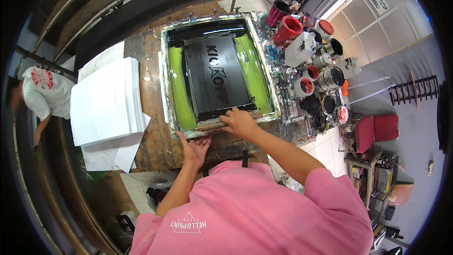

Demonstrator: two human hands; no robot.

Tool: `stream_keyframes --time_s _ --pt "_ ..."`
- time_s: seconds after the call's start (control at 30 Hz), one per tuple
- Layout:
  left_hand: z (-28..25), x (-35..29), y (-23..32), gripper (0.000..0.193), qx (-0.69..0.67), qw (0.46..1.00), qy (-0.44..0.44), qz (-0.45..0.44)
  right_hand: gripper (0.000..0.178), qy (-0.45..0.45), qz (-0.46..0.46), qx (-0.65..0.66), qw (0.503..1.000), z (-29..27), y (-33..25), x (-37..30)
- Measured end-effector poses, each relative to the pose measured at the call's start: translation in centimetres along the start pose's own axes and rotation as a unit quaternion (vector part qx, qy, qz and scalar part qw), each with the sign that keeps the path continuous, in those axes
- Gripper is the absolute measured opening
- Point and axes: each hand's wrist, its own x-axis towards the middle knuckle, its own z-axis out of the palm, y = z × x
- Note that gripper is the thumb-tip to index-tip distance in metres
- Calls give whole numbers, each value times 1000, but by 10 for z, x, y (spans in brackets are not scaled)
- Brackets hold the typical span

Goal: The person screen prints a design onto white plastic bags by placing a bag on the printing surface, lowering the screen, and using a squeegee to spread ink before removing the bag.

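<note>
One screen frame (165, 71) lies on the counter (149, 92) before us, a wooden bar (210, 126) along its near edge. Our right hand (239, 123) has its fingers closed on that bar; our left hand (194, 148), palm up by the near left corner, has loosely open, empty fingers. White paper (104, 101) lies left.
</note>
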Motion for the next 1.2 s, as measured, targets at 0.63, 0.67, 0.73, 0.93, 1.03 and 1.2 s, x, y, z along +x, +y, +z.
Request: stream_keyframes --time_s 0.63,0.67,0.73,0.93,1.03,1.2 --pt "21 2 2 139 83 989 124 -23 47 136 -56 -110 983 -2 169 264" --pt "23 0 5 137 90 990 108 -19 44 137 -51 -107 983 -4 177 278" --pt "10 -2 2 133 73 994 81 -28 37 126 -45 -114 984 -11 187 298" --pt "37 -17 8 132 61 993 100 10 57 -22 -17 -58 998 -78 205 345" --pt "29 -20 6 130 58 996 67 22 57 21 -20 -51 998 -86 208 343" --pt "34 -30 8 125 91 992 72 47 53 43 -37 -82 995 -76 198 349"
